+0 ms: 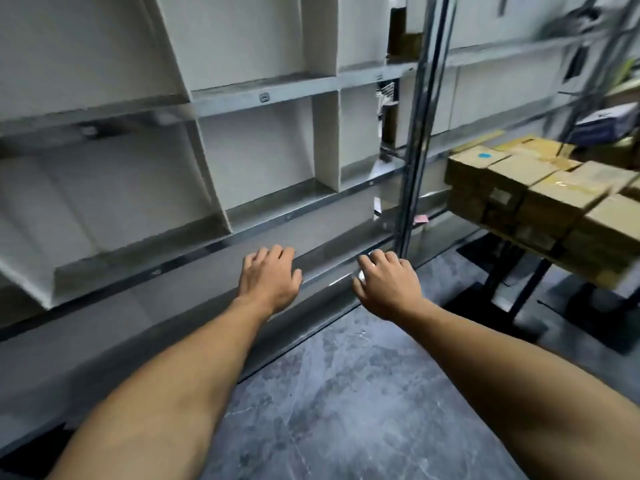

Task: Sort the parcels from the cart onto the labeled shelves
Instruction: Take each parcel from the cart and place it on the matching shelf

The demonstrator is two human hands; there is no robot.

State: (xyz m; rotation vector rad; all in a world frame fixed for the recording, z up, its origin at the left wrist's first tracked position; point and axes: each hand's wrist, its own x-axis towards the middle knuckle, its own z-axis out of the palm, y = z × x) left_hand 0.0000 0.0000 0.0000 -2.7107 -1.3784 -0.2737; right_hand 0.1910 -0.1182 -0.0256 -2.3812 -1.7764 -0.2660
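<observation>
Both my arms reach forward over the floor toward the low shelf. My left hand (272, 277) hovers palm down with loosely curled fingers and holds nothing. My right hand (386, 282) is beside it, fingers relaxed, also holding nothing. Several brown cardboard parcels (540, 195) are stacked on a cart (519, 268) at the right, one with a blue dot on top. The grey metal shelves (263, 95) with white dividers fill the left and middle; small labels sit on their front edges. The compartments in front of me hold nothing.
A metal upright post (419, 133) stands between the shelf bays, just beyond my right hand. More boxes (606, 123) and shelving show blurred at the far right. Grey marbled floor (346, 393) lies below my arms.
</observation>
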